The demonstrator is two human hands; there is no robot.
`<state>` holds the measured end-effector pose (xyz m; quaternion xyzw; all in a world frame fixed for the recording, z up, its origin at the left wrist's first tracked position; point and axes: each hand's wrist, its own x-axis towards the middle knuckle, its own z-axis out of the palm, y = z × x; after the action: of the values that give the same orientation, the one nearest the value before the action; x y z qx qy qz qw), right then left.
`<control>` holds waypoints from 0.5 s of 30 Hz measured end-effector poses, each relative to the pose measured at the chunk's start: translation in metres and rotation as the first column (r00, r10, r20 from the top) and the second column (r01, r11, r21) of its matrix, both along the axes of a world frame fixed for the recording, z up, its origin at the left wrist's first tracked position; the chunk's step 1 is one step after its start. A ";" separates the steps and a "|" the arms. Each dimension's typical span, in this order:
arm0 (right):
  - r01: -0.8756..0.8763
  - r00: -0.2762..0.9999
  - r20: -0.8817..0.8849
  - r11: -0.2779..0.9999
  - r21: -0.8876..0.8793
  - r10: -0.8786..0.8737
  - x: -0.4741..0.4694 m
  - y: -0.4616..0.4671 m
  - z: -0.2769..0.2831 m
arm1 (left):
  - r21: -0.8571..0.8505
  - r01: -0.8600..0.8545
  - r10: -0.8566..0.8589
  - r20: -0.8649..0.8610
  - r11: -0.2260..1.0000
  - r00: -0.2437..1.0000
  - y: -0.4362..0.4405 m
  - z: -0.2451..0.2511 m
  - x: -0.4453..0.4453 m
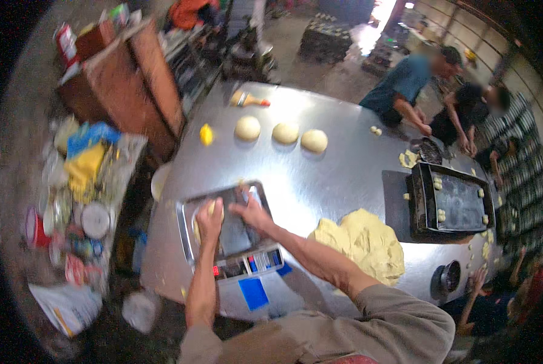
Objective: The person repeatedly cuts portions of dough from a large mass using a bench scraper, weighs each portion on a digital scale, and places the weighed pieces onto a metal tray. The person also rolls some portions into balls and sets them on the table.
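My left hand [210,220] grips a lump of pale yellow dough [197,225] over the left part of a metal tray [235,236], which rests on a digital scale [248,265]. Above the tray's right side is my right hand [251,214], its fingers spread and no dough visible in it. A large irregular mass of dough [367,245] lies on the steel table [339,177] to the right of my right forearm. Beyond the tray sit three round dough balls, at left [247,128], in the middle [285,133] and at right [314,141].
A pastry brush [249,99] and a yellow object [206,134] lie toward the far edge. Stacked dark baking pans [460,200] hold small dough pieces at right, near a round dark tin [450,276]. Several people work along the right side. A cluttered side table [128,159] stands left.
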<state>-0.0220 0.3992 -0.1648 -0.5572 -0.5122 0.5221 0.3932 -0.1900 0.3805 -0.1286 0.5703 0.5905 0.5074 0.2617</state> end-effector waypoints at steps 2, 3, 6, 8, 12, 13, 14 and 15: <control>-0.084 0.992 0.109 0.987 0.136 0.069 -0.004 -0.005 0.000 | 0.047 0.011 -0.010 -0.026 0.999 1.000 0.007 0.007 0.002; -0.126 0.992 0.037 0.983 0.136 0.122 -0.002 -0.009 0.001 | 0.034 -0.028 0.032 -0.122 0.999 0.992 0.010 0.011 0.003; -0.197 0.980 0.053 0.971 0.139 0.191 0.006 -0.024 0.010 | -0.053 0.063 -0.063 -0.017 0.997 0.998 0.012 0.030 0.007; -0.204 0.979 0.059 0.967 0.152 0.197 0.007 -0.031 0.020 | 0.011 0.083 -0.083 -0.033 0.996 0.996 0.006 0.052 0.014; -0.329 0.931 -0.129 0.939 0.097 0.340 -0.001 -0.044 0.051 | -0.104 0.315 -0.317 0.001 0.943 0.948 -0.033 0.117 0.038; -0.407 0.889 -0.189 0.909 0.093 0.417 0.000 -0.054 0.060 | -0.057 0.371 -0.365 0.096 0.927 0.926 -0.044 0.136 0.045; -0.518 0.849 -0.130 0.856 -0.009 0.512 0.001 -0.063 0.068 | -0.009 0.420 -0.411 0.189 0.908 0.892 -0.056 0.155 0.053; -0.617 0.783 -0.124 0.787 -0.025 0.610 0.003 -0.073 0.075 | 0.039 0.462 -0.453 0.285 0.886 0.845 -0.068 0.172 0.062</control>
<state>-0.0192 0.3266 -0.0897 -0.3433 -0.6262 0.6673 0.2115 -0.1284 0.3127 0.0436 0.6109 0.4016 0.4981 0.4663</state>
